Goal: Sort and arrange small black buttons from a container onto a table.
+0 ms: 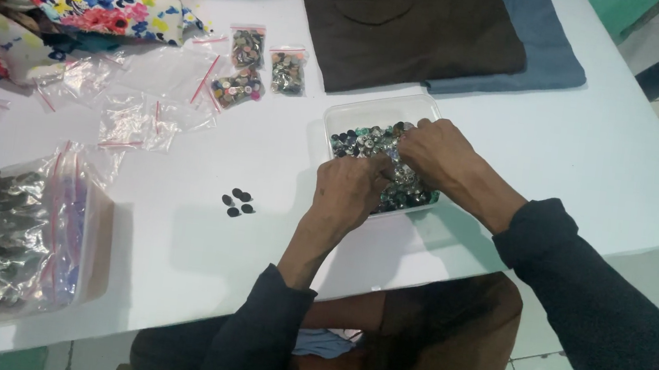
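Your 2 arms reach forward from the bottom of the view, both in dark long sleeves pushed back above the wrists, so the forearms are bare. Your left hand (352,189) is seen from the back, knuckles up, fingers curled downward and bunched together, with the wrist nearly straight in line with the forearm. Your right hand (435,150) sits just ahead of it and a little to the right, also palm down, fingers bent and tucked under so the tips are hidden. The right forearm comes in at a slant from the lower right. The 2 hands are close together, nearly touching at the fingers.
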